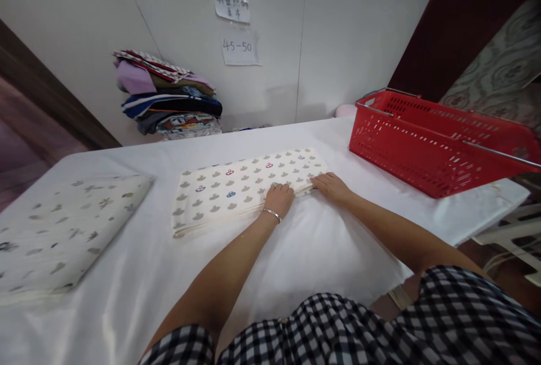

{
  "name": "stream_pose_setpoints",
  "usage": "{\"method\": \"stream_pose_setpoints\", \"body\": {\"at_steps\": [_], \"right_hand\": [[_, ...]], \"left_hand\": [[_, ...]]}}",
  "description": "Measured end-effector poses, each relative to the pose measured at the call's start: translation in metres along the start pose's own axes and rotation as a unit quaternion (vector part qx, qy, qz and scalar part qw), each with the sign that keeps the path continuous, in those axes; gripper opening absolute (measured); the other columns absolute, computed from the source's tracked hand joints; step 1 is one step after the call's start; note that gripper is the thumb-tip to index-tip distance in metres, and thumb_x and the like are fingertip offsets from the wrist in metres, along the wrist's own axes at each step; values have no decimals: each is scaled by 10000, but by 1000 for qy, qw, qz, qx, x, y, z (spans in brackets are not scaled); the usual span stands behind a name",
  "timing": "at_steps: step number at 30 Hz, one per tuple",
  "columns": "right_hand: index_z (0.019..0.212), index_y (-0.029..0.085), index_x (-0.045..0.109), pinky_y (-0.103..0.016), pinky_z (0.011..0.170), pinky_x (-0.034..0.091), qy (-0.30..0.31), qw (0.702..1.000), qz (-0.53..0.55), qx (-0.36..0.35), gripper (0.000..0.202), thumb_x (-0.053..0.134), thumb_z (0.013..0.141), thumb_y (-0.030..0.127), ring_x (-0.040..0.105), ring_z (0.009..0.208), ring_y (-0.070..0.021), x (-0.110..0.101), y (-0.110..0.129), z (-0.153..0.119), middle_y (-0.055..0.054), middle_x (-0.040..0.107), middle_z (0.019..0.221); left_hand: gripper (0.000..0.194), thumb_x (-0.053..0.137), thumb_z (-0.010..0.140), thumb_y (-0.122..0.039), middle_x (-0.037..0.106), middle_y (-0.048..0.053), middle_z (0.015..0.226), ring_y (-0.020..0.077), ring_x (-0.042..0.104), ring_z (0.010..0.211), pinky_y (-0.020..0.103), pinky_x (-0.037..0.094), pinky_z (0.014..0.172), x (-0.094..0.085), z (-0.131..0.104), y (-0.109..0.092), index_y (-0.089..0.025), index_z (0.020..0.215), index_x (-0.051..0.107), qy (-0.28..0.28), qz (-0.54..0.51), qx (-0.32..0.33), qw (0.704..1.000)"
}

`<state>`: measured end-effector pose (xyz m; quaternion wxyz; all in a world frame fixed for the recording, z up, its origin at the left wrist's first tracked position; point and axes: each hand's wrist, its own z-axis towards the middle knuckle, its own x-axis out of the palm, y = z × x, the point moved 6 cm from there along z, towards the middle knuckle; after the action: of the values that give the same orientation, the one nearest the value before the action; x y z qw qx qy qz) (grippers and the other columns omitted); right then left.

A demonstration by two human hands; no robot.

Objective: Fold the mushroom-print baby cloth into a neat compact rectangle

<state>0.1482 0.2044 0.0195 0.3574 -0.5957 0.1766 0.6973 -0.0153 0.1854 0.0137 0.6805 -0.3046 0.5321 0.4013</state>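
A cream folded cloth (249,176) with grey duck-like shapes and a few coloured ones lies flat as a long strip on the table. My left hand (279,199), with a bracelet at its wrist, is closed on the cloth's near edge, right of its middle. Farther right, my right hand (332,186) grips the same edge near the right corner. The thumbs of both hands are mostly hidden. Several layers show along the near edge. To the left lies another folded cloth (71,230), off-white with scattered dark and grey shapes, apart from both hands.
The table wears a white tablecloth (139,275). A red plastic basket (406,151) with metal handles stands on its right side. A stack of folded fabrics (169,97) rises behind the table at the back left. Two paper signs (240,47) hang on the wall.
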Motion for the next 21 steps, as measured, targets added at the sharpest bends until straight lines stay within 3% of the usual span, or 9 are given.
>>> {"method": "stream_pose_setpoints", "body": {"at_steps": [8,16,21], "right_hand": [[1283,132,468,-373,890,344,-1,999,-15,34,386,339,919,139,487,1146,-237,6,-16,-6,-130,570,1237],[1173,151,558,-353,834,361,24,996,-20,81,316,429,886,175,545,1060,-242,1,-50,0,-126,613,1169],[1220,138,519,-361,863,348,-26,993,-28,114,345,396,898,149,501,1129,-241,-12,-61,3,-142,562,1246]], "left_hand": [[221,440,906,-233,620,94,854,213,557,893,343,380,769,-1,1,2,-148,852,637,-18,-8,3,1000],[214,424,908,-187,610,103,873,207,550,884,331,375,748,-5,4,3,-140,865,629,-10,-4,14,1000],[239,385,919,-183,604,115,896,218,537,891,344,367,744,-11,5,5,-141,916,620,-31,15,25,999]]}}
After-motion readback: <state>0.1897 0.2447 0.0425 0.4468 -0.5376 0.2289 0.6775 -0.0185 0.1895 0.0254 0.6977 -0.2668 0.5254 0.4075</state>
